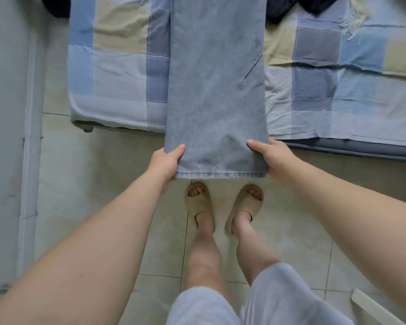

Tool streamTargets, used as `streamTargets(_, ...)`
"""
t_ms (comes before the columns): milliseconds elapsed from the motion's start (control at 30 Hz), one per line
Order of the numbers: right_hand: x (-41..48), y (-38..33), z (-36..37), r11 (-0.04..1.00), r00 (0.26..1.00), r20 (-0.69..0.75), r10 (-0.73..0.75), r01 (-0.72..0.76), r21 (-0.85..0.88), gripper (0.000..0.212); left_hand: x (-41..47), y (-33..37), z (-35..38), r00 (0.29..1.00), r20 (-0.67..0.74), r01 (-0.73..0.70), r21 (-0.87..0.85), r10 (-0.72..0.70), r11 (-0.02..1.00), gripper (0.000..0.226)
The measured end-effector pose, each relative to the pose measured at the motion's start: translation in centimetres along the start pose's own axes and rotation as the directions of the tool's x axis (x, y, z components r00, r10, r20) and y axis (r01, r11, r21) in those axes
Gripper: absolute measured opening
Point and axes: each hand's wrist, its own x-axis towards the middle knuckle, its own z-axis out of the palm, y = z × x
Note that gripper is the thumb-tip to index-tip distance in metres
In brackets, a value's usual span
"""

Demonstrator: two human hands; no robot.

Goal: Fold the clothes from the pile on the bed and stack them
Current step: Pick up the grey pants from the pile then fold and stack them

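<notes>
1. Down the centre of the frame, from the top edge to just above the beige slide sandals (198,202), I see a long faded blue-grey denim garment (216,90). It is flat and narrow, with a stitched hem at its lower end and a thin dark line near its right edge.
2. Its upper length lies on the bed with the blue, beige and grey patchwork sheet (117,78). The hem end reaches past the mattress edge, over the pale tiled floor (91,172).
3. I have the left hand (166,163) gripping the hem's left corner, thumb on top, fingers curled underneath.
4. The right hand (272,158) grips the right corner the same way.
5. Dark clothes (281,5) lie on the bed at upper right.
</notes>
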Motion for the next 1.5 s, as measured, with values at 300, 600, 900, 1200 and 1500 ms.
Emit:
streamTargets(300,-16.9,-2.4,-3.6,0.995,0.988,-0.125,-0.095,0.098,0.014,0.038,-17.0,2.2,-0.6,0.998,0.031,0.05,-0.042,-0.049,0.998,0.029)
streamTargets(600,-27.9,8.8,-7.9,0.996,0.991,-0.112,-0.072,0.076,0.034,0.032,-29.1,-9.8,1.0,0.992,-0.068,0.107,-0.013,-0.108,0.994,0.034)
streamTargets(900,-36.2,23.2,-12.2,0.996,0.994,-0.073,0.083,-0.081,0.03,0.032,-37.6,-23.1,2.2,0.963,-0.085,0.258,0.006,-0.256,0.966,0.024)
streamTargets(1200,-37.7,17.3,-12.4,0.996,0.995,-0.08,-0.051,0.057,0.073,0.03,-39.2,-18.6,2.7,0.986,-0.078,0.134,-0.126,-0.145,0.983,0.016)
streamTargets(1500,-32.8,4.7,-10.7,0.987,0.985,-0.117,-0.127,0.137,0.088,0.039,-34.4,-6.0,3.0,0.999,-0.027,0.02,-0.308,-0.03,0.951,0.015)
